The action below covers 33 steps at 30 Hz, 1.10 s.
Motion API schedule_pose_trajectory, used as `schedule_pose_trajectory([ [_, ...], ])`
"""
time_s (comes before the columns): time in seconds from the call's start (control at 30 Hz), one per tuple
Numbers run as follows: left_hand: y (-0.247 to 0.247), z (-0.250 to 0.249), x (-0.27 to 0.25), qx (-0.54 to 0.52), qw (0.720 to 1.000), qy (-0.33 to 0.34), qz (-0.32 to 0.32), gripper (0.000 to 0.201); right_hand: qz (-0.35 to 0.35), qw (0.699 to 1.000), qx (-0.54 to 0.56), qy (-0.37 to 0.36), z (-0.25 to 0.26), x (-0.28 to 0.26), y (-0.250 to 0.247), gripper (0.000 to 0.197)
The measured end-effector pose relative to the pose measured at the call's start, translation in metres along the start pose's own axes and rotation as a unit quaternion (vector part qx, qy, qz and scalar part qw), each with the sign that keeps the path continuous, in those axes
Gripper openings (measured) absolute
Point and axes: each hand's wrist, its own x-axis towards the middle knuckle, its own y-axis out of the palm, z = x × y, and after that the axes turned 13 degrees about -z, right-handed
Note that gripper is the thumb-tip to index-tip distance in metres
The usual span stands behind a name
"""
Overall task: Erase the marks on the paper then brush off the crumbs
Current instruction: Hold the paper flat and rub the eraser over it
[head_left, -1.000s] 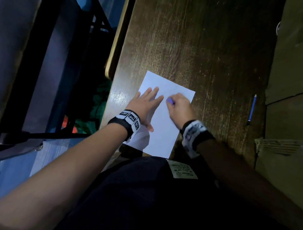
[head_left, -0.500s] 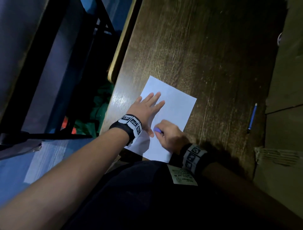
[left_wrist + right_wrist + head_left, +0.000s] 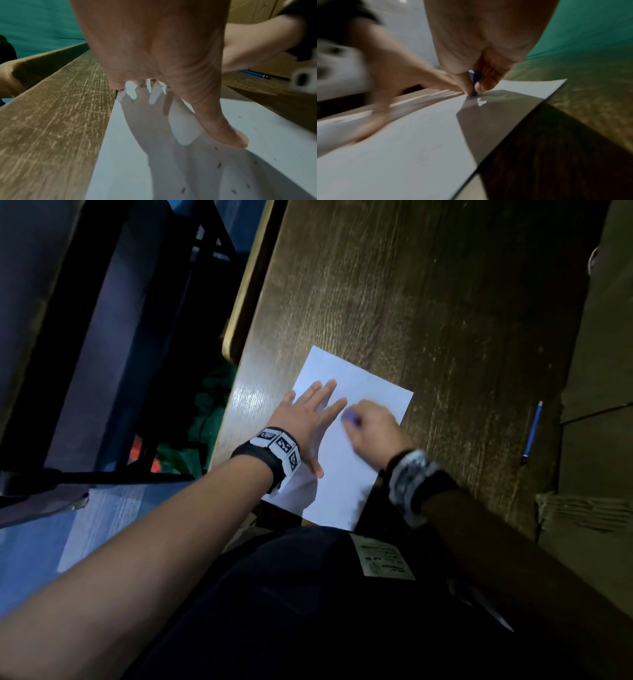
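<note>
Right wrist view: the thumb and fingertips of the right hand pinch a small blue-violet eraser, its lower end pressed on the paper near the far right corner of the sheet; the picture is smeared, consistent with rubbing. Left wrist view: the left hand lies flat on the sheet along its left edge, fingers straight and slightly spread, thumb tip pressed down, holding the sheet in place. Dark eraser crumbs are scattered over the paper around and in front of that hand. Faint grey marks appear to remain nearer the sheet's near edge, though blur prevents certainty. Judgement: erasing is in hand and the brushing step is not yet begun. To do it well, keep strokes short and directed away from the holding hand, keep that hand close to the rubbed spot so the sheet does not buckle or crease, and check the near area before brushing. The sheet lies at the near left corner of a scratched dark wooden table, its near edge overhanging slightly. A blue pen lies well apart toward the table's right edge. Green fabric shows below the table's left edge; lighting is dim.
</note>
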Motion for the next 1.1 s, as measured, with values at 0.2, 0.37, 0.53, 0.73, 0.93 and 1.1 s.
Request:
schedule_pose_trajectory([
  [0.2, -0.002, -0.003, -0.002, -0.003, 1.000, -0.007, -0.007, 0.155, -0.030, 0.999, 0.036, 0.026, 0.011, -0.026, 0.015, 0.009],
  [0.37, -0.004, -0.004, -0.004, -0.005, 1.000, -0.005, 0.001, 0.155, 0.052, 0.998, 0.008, -0.026, 0.006, -0.020, 0.006, 0.016],
  [0.53, -0.005, -0.006, -0.004, -0.003, 1.000, -0.009, -0.004, 0.156, -0.109, 0.992, 0.001, 0.070, -0.005, -0.006, 0.011, 0.012],
  [0.73, -0.003, -0.004, -0.003, -0.008, 1.000, -0.005, 0.004, 0.158, 0.041, 0.997, 0.028, -0.051, 0.003, -0.037, 0.011, 0.010],
  [0.93, -0.004, -0.005, -0.004, -0.004, 1.000, -0.003, 0.001, 0.158, -0.098, 0.994, 0.017, 0.051, -0.009, -0.019, 0.014, 0.011],
  [1.1, -0.004, -0.005, -0.003, -0.001, 1.000, -0.003, 0.006, 0.158, 0.063, 0.996, 0.028, -0.057, 0.002, -0.040, 0.013, 0.011],
])
